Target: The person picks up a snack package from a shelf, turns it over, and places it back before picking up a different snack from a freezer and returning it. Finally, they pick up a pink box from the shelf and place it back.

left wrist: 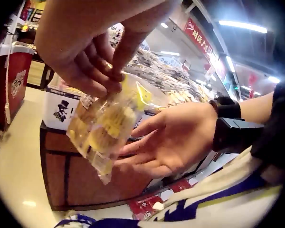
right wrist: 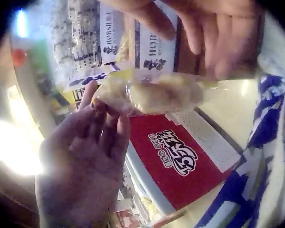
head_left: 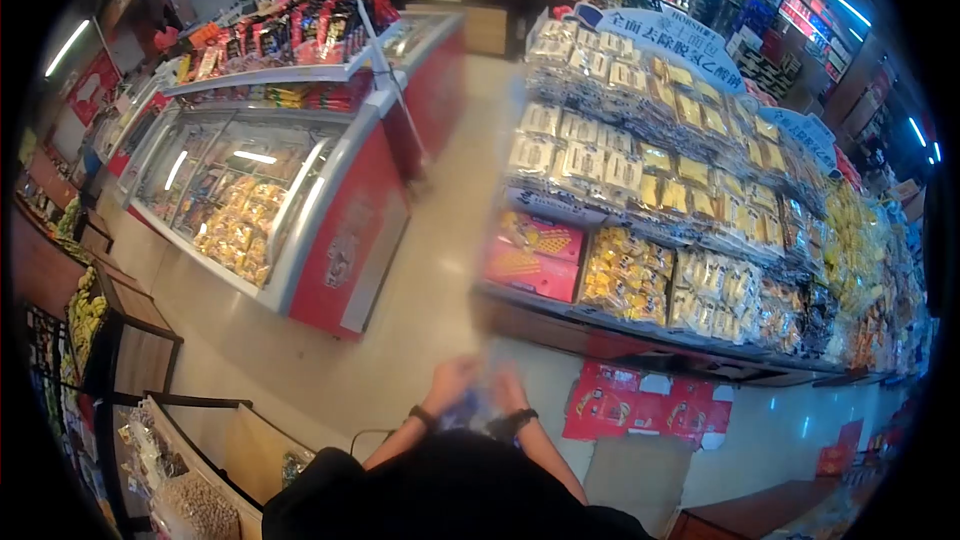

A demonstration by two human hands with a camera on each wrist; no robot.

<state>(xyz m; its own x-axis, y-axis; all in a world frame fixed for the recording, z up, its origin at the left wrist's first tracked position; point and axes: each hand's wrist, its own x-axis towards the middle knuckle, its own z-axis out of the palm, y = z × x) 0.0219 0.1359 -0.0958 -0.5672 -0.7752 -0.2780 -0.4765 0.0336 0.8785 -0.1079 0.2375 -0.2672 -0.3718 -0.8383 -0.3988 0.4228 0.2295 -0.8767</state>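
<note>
I stand in a shop aisle with both hands raised close together in front of me. A small clear packet of yellow snack pieces hangs between them; it also shows in the right wrist view, packet. My left hand pinches the packet's top edge with thumb and fingertips. My right hand, with a black band on its wrist, lies palm up with straight fingers against the packet's side. In the head view the left hand and right hand are blurred and the packet is hardly visible.
A red chest freezer with a glass lid stands to the left. A sloped display packed with bagged snacks fills the right. Wooden bins of loose goods line the near left. Red cartons lie on the floor beside the display.
</note>
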